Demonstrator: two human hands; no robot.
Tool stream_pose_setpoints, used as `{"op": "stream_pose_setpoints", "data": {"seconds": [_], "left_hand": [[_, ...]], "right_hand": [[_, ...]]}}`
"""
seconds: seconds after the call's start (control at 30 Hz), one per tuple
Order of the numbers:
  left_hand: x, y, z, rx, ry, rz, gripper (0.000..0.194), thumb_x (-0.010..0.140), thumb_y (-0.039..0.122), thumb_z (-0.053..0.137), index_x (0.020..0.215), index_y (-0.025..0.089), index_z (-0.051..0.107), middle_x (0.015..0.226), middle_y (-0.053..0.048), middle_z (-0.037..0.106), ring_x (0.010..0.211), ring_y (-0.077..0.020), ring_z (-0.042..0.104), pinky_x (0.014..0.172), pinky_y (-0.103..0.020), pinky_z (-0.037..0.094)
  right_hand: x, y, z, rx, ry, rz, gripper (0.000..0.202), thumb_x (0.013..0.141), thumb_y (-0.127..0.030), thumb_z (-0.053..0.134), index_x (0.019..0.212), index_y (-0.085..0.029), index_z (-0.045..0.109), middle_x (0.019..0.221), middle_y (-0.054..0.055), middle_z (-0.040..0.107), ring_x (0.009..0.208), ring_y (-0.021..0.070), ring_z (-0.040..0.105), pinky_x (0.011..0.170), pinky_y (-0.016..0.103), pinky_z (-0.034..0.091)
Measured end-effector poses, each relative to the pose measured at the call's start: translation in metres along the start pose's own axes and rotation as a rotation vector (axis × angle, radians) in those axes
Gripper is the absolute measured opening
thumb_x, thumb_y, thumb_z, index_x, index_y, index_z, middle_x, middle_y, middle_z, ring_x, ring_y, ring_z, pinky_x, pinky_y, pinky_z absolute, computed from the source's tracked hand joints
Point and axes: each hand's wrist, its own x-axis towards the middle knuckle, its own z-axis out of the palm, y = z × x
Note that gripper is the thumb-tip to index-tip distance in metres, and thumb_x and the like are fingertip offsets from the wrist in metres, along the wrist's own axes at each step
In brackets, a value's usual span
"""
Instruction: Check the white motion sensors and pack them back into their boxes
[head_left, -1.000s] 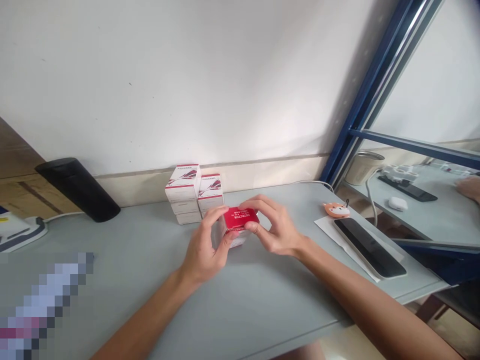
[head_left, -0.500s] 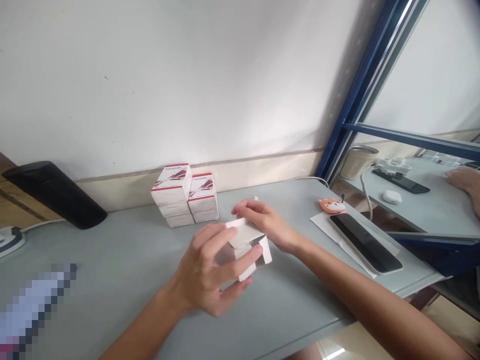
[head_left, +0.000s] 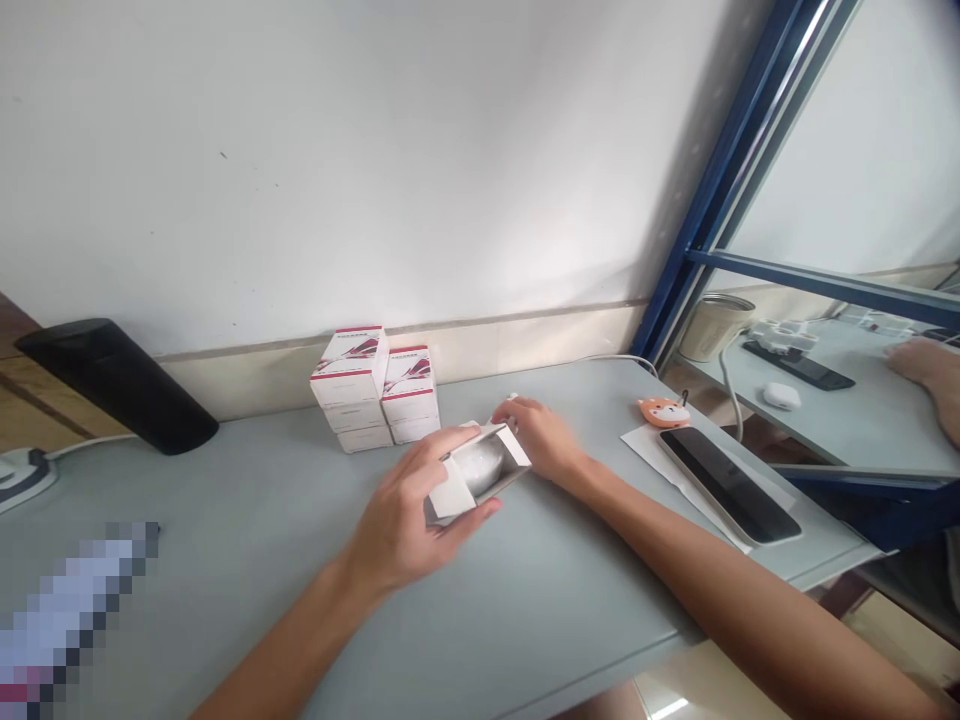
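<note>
My left hand (head_left: 409, 510) is wrapped around a small white cardboard box (head_left: 452, 494), tilted so its open end faces me. Inside the box lies a rounded, pale item (head_left: 484, 468) that looks wrapped in clear plastic. Just behind the box, my right hand (head_left: 541, 437) rests low over the table with its fingers curled together. A small white object (head_left: 513, 398) shows at those fingertips; most of it is hidden, so its kind is unclear.
Several white boxes with red trim (head_left: 360, 385) are stacked against the wall. A black cylindrical object (head_left: 120, 385) leans at left. To the right are a phone (head_left: 727, 485), paper (head_left: 637, 445) and an orange animal-faced case (head_left: 664, 411). A blue-framed mirror (head_left: 840, 300) stands beyond.
The box has turned in my left hand, so its opening and contents now show. My right hand has left the box and moved slightly away to the small white object on the table.
</note>
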Motion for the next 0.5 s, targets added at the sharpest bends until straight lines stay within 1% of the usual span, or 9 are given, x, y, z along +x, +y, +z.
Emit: {"op": "stream_pose_setpoints", "data": {"seconds": [0.07, 0.13, 0.2, 0.23, 0.27, 0.33, 0.37, 0.43, 0.5], "left_hand": [[-0.002, -0.005, 0.002, -0.043, 0.039, -0.006, 0.047, 0.091, 0.015, 0.077, 0.121, 0.027, 0.043, 0.137, -0.018, 0.067, 0.122, -0.0281, 0.071, 0.092, -0.045, 0.064], [-0.003, -0.01, 0.003, -0.067, 0.078, 0.01, 0.054, 0.091, 0.016, 0.078, 0.128, 0.029, 0.04, 0.137, -0.016, 0.065, 0.122, -0.0267, 0.07, 0.089, -0.042, 0.064], [-0.003, -0.013, 0.003, -0.074, 0.089, 0.008, 0.056, 0.091, 0.019, 0.079, 0.129, 0.03, 0.04, 0.136, -0.015, 0.063, 0.119, -0.0254, 0.07, 0.086, -0.039, 0.063], [-0.003, -0.014, 0.003, -0.08, 0.09, 0.001, 0.055, 0.092, 0.02, 0.079, 0.129, 0.03, 0.04, 0.134, -0.014, 0.062, 0.117, -0.0245, 0.07, 0.083, -0.037, 0.063], [-0.003, -0.015, 0.003, -0.089, 0.09, -0.005, 0.054, 0.092, 0.022, 0.078, 0.13, 0.03, 0.04, 0.133, -0.014, 0.062, 0.114, -0.0237, 0.07, 0.081, -0.035, 0.062], [-0.004, -0.016, 0.003, -0.107, 0.079, -0.039, 0.052, 0.093, 0.024, 0.078, 0.129, 0.029, 0.041, 0.13, -0.014, 0.062, 0.111, -0.0231, 0.071, 0.08, -0.035, 0.062], [-0.005, -0.016, 0.003, -0.112, 0.072, -0.064, 0.05, 0.093, 0.025, 0.078, 0.128, 0.029, 0.041, 0.13, -0.014, 0.063, 0.111, -0.0234, 0.071, 0.081, -0.036, 0.062], [-0.007, -0.016, 0.003, -0.115, 0.065, -0.099, 0.049, 0.094, 0.027, 0.077, 0.126, 0.029, 0.042, 0.13, -0.014, 0.064, 0.113, -0.0245, 0.072, 0.083, -0.038, 0.063], [-0.008, -0.016, 0.003, -0.108, 0.069, -0.11, 0.05, 0.094, 0.026, 0.077, 0.127, 0.031, 0.04, 0.133, -0.015, 0.065, 0.113, -0.0248, 0.072, 0.084, -0.039, 0.063]], "right_hand": [[0.001, -0.004, -0.008, 0.21, 0.17, 0.003, 0.013, 0.101, -0.031, 0.063, 0.101, -0.024, 0.074, 0.103, 0.006, 0.077, 0.088, 0.021, 0.07, 0.083, 0.036, 0.054], [-0.004, -0.015, -0.018, 0.449, 0.386, -0.064, 0.017, 0.1, -0.04, 0.067, 0.104, -0.025, 0.072, 0.101, 0.004, 0.079, 0.086, 0.0204, 0.072, 0.084, 0.037, 0.057], [-0.013, -0.03, -0.028, 0.605, 0.525, -0.225, 0.014, 0.099, -0.038, 0.07, 0.105, -0.026, 0.071, 0.099, 0.004, 0.079, 0.088, 0.0208, 0.075, 0.085, 0.037, 0.06], [-0.019, -0.038, -0.032, 0.609, 0.564, -0.338, 0.007, 0.099, -0.033, 0.07, 0.103, -0.027, 0.071, 0.098, 0.004, 0.079, 0.089, 0.021, 0.075, 0.084, 0.037, 0.061], [-0.025, -0.046, -0.035, 0.559, 0.548, -0.471, 0.003, 0.099, -0.027, 0.07, 0.101, -0.027, 0.072, 0.099, 0.003, 0.079, 0.09, 0.0211, 0.075, 0.083, 0.037, 0.061], [-0.035, -0.056, -0.037, 0.411, 0.473, -0.684, 0.013, 0.098, -0.018, 0.068, 0.102, -0.03, 0.073, 0.101, 0.003, 0.081, 0.091, 0.0212, 0.076, 0.081, 0.037, 0.06], [-0.038, -0.059, -0.037, 0.333, 0.43, -0.747, 0.018, 0.098, -0.015, 0.067, 0.103, -0.031, 0.074, 0.102, 0.002, 0.081, 0.091, 0.0213, 0.077, 0.081, 0.038, 0.06], [-0.04, -0.062, -0.036, 0.233, 0.366, -0.771, 0.022, 0.099, -0.014, 0.063, 0.104, -0.033, 0.074, 0.103, 0.001, 0.082, 0.092, 0.0213, 0.077, 0.083, 0.04, 0.058], [-0.038, -0.06, -0.038, 0.179, 0.323, -0.731, 0.021, 0.099, -0.015, 0.062, 0.102, -0.033, 0.074, 0.102, 0.001, 0.082, 0.094, 0.0223, 0.075, 0.085, 0.042, 0.055]]}}
